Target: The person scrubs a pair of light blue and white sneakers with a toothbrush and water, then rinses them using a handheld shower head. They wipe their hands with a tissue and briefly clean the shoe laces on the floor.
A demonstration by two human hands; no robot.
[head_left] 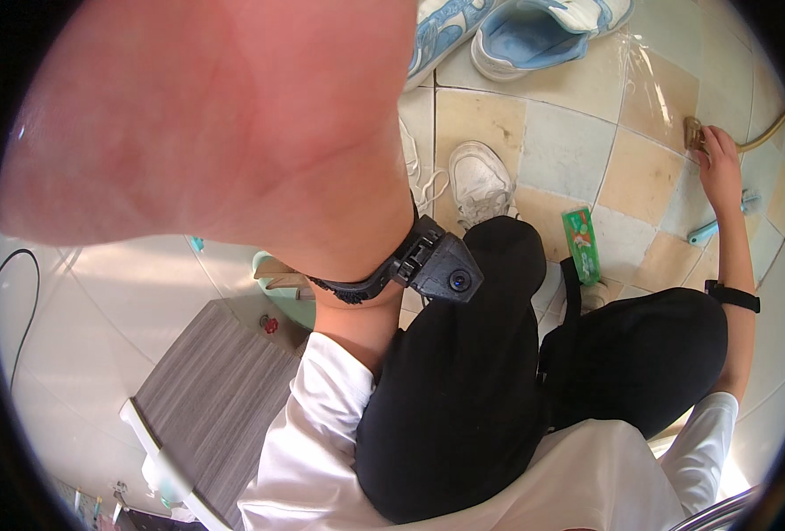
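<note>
My left hand (206, 124) is raised very close to the view, large and blurred across the upper left. Its fingers cannot be made out, so whether it holds anything is hidden. Far off at the right, my right hand (718, 161) is closed on a brownish hose nozzle (693, 134), low over the tiled floor. A tan hose (768, 129) runs from there to the right edge. Pale wet-looking streaks (653, 75) mark the tiles beyond the nozzle. Beside my right forearm lies a light-blue brush (704, 234).
Blue-and-white sneakers (534, 40) stand at the top. A white shoe (481, 177) is in front of my knees (503, 257). On the tiles lies a green packet (581, 243). At lower left is a grey wood-grain cabinet (215, 398), near a red valve knob (269, 326).
</note>
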